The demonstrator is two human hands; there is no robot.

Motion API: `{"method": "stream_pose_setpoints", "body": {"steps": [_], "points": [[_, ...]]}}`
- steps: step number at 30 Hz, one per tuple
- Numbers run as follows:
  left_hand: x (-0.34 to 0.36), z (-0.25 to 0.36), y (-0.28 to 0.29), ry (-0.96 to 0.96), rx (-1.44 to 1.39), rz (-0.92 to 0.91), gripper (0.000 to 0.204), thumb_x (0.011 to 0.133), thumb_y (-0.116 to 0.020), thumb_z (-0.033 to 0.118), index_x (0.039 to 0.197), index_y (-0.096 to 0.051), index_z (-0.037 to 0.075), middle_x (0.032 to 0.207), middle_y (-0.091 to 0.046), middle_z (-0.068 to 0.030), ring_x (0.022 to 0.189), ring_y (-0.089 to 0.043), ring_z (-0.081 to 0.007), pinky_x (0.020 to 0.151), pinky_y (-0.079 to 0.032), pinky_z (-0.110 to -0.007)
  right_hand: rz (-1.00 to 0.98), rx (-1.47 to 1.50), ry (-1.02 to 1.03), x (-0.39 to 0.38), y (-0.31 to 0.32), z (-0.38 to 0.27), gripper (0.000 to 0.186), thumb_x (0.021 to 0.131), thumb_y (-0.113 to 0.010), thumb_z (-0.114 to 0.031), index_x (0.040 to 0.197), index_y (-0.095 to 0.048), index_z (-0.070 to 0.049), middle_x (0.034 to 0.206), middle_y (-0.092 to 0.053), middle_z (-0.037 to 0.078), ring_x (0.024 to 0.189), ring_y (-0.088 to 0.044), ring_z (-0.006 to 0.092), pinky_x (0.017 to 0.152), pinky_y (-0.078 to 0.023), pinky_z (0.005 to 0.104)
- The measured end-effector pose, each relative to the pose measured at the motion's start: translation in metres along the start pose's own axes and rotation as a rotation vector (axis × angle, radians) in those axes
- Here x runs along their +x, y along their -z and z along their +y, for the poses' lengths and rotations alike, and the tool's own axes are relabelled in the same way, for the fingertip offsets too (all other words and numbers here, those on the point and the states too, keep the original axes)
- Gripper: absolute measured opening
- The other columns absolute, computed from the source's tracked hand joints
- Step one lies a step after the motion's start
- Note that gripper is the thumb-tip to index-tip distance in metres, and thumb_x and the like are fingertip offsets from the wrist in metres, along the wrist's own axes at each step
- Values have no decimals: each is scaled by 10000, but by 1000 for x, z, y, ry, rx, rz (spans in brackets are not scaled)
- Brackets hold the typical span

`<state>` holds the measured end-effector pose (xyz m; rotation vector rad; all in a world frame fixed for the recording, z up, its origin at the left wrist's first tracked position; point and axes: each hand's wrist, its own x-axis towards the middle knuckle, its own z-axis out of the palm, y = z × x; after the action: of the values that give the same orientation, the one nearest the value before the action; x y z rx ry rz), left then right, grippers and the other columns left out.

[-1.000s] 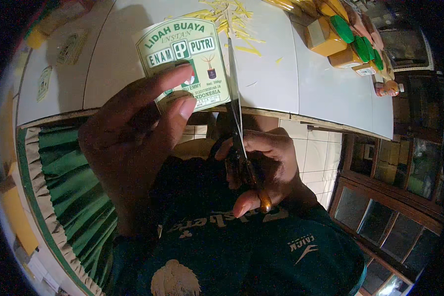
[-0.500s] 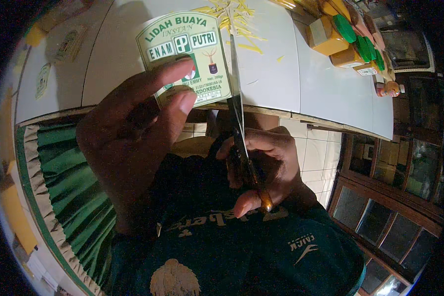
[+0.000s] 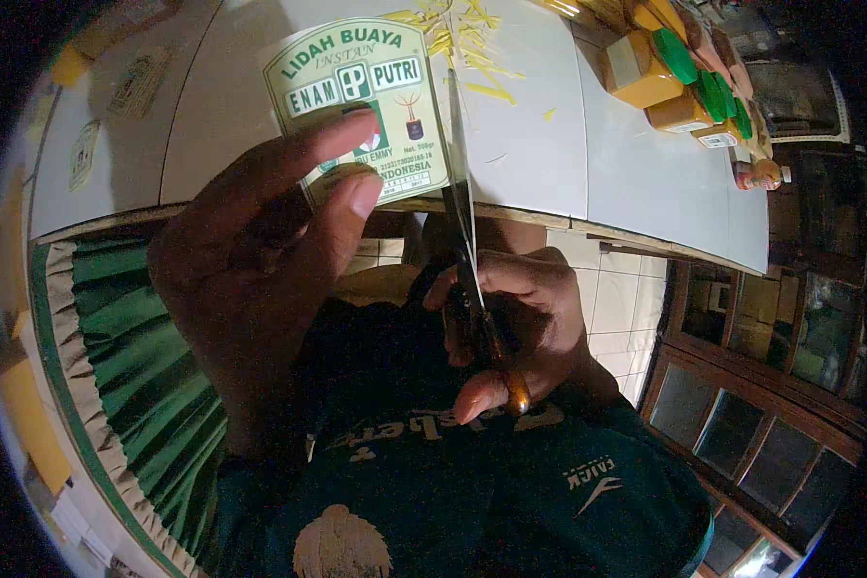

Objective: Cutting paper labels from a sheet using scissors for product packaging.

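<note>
My left hand [image 3: 260,260] pinches a green and white printed paper label [image 3: 361,106] by its lower edge and holds it up over the white table [image 3: 626,173]. My right hand [image 3: 515,328] grips a pair of scissors [image 3: 462,202] with dark handles. The blades point upward and run along the label's right edge. Thin yellow paper strips [image 3: 462,39] lie scattered on the table behind the label.
Yellow boxes with green lids [image 3: 665,67] stand at the table's far right, next to a small bottle [image 3: 756,173]. More labels [image 3: 135,87] lie on the table's left part. A green pleated cloth [image 3: 116,366] hangs at the left. Wooden cabinets with glass [image 3: 771,337] stand at the right.
The label has shifted slightly up and left in my left hand. The scissor blades have closed further along its right edge.
</note>
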<state>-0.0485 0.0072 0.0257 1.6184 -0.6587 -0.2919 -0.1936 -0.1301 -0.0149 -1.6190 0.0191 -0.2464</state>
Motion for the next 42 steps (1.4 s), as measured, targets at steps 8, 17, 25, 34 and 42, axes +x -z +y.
{"method": "stream_pose_setpoints", "body": {"steps": [8, 17, 25, 34, 42], "points": [[-1, -1, -4, -36, -53, 64, 295, 724, -655, -78, 1009, -658, -1, 958, -664, -109, 822, -613, -101, 690, -491, -201, 9, -44, -10, 2, -1, -5, 757, 447, -889, -449, 933, -579, 42, 576, -585, 30, 484, -553, 77, 429, -380, 194], [-1, -4, -4, -30, -31, 16, 300, 795, -653, 158, 1039, -632, -15, 1007, -636, -164, 891, -633, -245, 750, -546, -349, 32, -58, -19, 1, -1, -2, 728, 472, -873, -471, 912, -585, 32, 571, -590, 24, 484, -546, 72, 428, -369, 196], [1, -6, -3, -34, -73, 1, 344, 779, -684, 195, 1046, -631, -15, 1017, -631, -173, 898, -631, -248, 734, -553, -349, 16, -95, 27, 1, 3, 0, 719, 477, -875, -461, 913, -587, 33, 579, -595, 21, 481, -543, 72, 429, -366, 196], [1, -5, -2, -13, -60, -9, 406, 784, -691, 248, 1076, -613, -24, 1016, -630, -178, 890, -633, -253, 751, -544, -348, 15, -88, -65, 0, 1, -4, 726, 442, -876, -464, 915, -593, 9, 600, -596, 11, 494, -551, 74, 436, -383, 197], [1, -1, 0, 76, -33, -19, 408, 788, -688, 262, 1073, -615, -20, 1003, -633, -180, 892, -634, -252, 755, -544, -354, 31, -114, -26, -1, -1, -1, 698, 448, -861, -475, 893, -598, -7, 575, -607, 13, 485, -586, 78, 424, -411, 194]]}}
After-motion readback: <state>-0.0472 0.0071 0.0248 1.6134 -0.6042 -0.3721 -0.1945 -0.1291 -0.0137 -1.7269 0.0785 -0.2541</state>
